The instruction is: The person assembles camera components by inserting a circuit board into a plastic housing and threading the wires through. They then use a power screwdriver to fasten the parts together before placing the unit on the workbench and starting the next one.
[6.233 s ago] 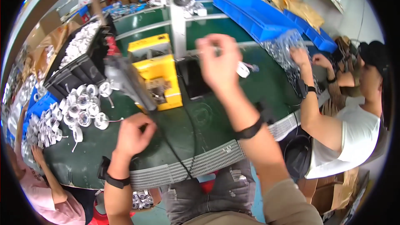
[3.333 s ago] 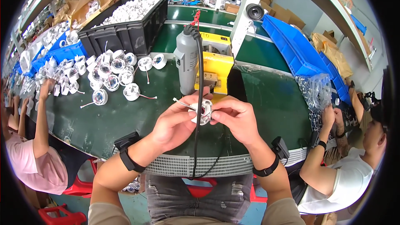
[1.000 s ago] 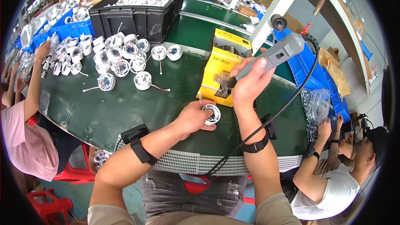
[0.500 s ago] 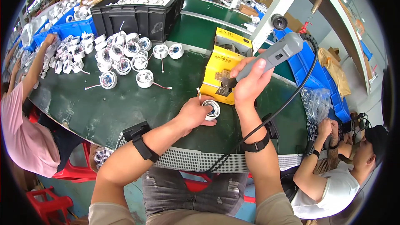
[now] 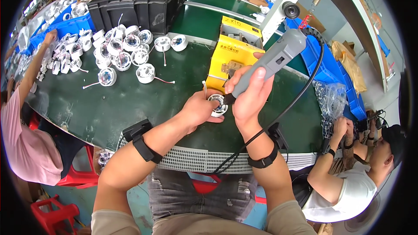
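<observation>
R hand shifted left, grip clasping tilted driver; L hand holding wht ring.

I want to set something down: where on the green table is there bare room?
The green table is barest between the loose white parts and the left hand. A smaller patch, under the black cable, lies between the right hand and plastic bag. It's crowded in front of the black bin and by the yellow box.
</observation>
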A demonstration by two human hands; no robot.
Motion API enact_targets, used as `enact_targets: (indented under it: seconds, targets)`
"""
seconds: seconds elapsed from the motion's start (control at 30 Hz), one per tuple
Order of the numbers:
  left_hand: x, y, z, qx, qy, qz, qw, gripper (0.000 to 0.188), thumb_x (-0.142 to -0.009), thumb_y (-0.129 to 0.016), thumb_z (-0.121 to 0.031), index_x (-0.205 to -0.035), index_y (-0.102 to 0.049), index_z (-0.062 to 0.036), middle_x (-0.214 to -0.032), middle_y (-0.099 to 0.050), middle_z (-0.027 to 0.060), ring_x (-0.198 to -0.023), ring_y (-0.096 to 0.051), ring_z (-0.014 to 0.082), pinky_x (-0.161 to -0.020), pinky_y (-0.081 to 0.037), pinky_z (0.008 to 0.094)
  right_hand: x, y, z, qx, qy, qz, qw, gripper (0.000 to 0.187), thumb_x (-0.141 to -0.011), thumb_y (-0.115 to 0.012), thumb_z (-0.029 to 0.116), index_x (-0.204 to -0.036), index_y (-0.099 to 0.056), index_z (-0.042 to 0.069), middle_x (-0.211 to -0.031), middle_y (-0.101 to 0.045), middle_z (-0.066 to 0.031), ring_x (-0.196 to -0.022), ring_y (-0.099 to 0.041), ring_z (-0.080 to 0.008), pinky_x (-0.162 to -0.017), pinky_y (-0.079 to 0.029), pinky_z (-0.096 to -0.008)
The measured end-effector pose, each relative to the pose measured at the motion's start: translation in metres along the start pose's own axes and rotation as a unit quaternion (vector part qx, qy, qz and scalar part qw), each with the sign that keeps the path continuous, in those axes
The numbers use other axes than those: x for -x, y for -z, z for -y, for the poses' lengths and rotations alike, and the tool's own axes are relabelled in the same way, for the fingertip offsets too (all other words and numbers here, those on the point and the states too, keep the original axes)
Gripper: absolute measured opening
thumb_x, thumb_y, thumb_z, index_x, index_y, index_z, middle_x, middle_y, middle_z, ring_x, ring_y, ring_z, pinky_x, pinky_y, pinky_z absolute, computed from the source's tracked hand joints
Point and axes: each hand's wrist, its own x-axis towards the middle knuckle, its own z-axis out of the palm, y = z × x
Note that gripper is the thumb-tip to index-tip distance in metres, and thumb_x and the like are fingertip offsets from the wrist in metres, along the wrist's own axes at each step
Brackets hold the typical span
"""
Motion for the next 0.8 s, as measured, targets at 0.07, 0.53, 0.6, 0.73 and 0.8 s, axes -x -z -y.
enact_targets:
  seconds: [0.07, 0.53, 0.6, 0.73, 0.8]
  targets:
    - [0.001, -0.001, -0.001, -0.004, 0.001, 0.007, 1.000, 0.031, -0.094, -0.045, -0.004, -0.124, -0.049, 0.0033, -0.105, -0.062, 0.0130, -0.086, -0.067, 0.0235, -0.076, -0.061, 0.0336, 0.000, 0.001, 0.001, 0.007, -0.001, 0.002, 1.000, 0.046, -0.101, -0.036, 0.044, -0.123, -0.035, 0.004, -0.063, -0.047, -0.0078, -0.049, -0.048, -0.0157, -0.049, -0.044, -0.0292]
    - [0.005, 0.000, -0.006, -0.011, -0.012, 0.030, 0.999, 0.033, -0.093, -0.048, -0.002, -0.125, -0.051, -0.0001, -0.110, -0.061, 0.0103, -0.087, -0.066, 0.0201, -0.076, -0.059, 0.0309, -0.010, 0.002, 0.002, -0.042, -0.106, -0.018, 0.993, 0.046, -0.101, -0.034, 0.046, -0.122, -0.038, 0.005, -0.062, -0.046, -0.0075, -0.046, -0.047, -0.0149, -0.045, -0.042, -0.0284]
    - [0.004, 0.000, -0.005, -0.016, -0.018, 0.030, 0.999, 0.033, -0.093, -0.048, -0.002, -0.125, -0.051, -0.0004, -0.109, -0.061, 0.0101, -0.087, -0.066, 0.0197, -0.077, -0.059, 0.0308, -0.011, 0.002, 0.002, -0.049, -0.113, -0.015, 0.992, 0.049, -0.101, -0.034, 0.048, -0.121, -0.038, 0.004, -0.061, -0.046, -0.0067, -0.045, -0.046, -0.0141, -0.044, -0.042, -0.0280]
    - [0.005, 0.001, -0.004, -0.033, -0.036, 0.031, 0.998, 0.033, -0.093, -0.048, -0.003, -0.126, -0.052, -0.0014, -0.109, -0.061, 0.0095, -0.088, -0.064, 0.0181, -0.078, -0.058, 0.0304, -0.009, 0.000, -0.002, -0.056, -0.110, -0.010, 0.992, 0.049, -0.100, -0.034, 0.049, -0.121, -0.038, 0.005, -0.062, -0.046, -0.0066, -0.045, -0.047, -0.0144, -0.044, -0.041, -0.0275]
    - [0.006, 0.001, -0.005, -0.040, -0.039, 0.037, 0.998, 0.034, -0.093, -0.048, -0.002, -0.127, -0.052, -0.0016, -0.108, -0.060, 0.0089, -0.088, -0.063, 0.0169, -0.078, -0.057, 0.0299, -0.009, 0.000, -0.002, -0.062, -0.117, -0.008, 0.991, 0.049, -0.100, -0.034, 0.049, -0.122, -0.038, 0.005, -0.062, -0.046, -0.0066, -0.045, -0.047, -0.0145, -0.044, -0.041, -0.0276]
